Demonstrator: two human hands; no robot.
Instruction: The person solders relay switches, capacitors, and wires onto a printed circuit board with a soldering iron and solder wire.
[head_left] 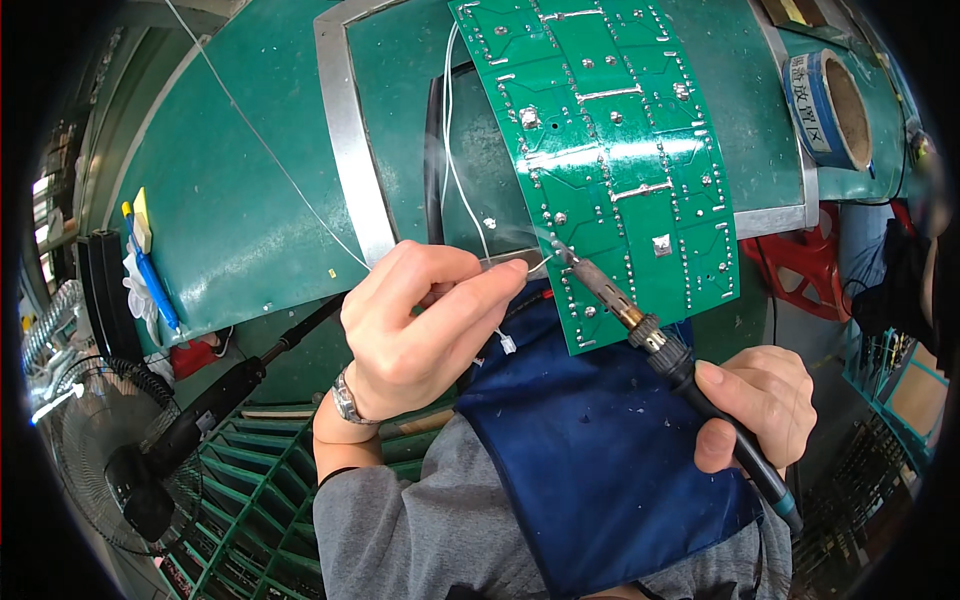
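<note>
A large green circuit board (640, 120) lies solder side up, with rows of shiny joints and thick solder tracks. My right hand (765, 405) is wrapped round the black handle of a soldering iron (655, 345). Its tip meets the board near the lower left edge, and a little smoke rises there. In a pinch, my left hand (420, 315) holds thin solder wire (541, 264), whose end reaches close to the iron's tip. A white cable (462, 190) runs down beside the board, passes behind my left fingers, and ends in a small white connector (508, 344).
A grey metal frame (360, 140) borders the green tabletop (250, 190) under the board. To the right stands a blue tape roll (825, 110). On the left are a blue pen (150, 275), a black fan (130, 470) and a green rack (245, 500). A red stool (800, 270) is beyond.
</note>
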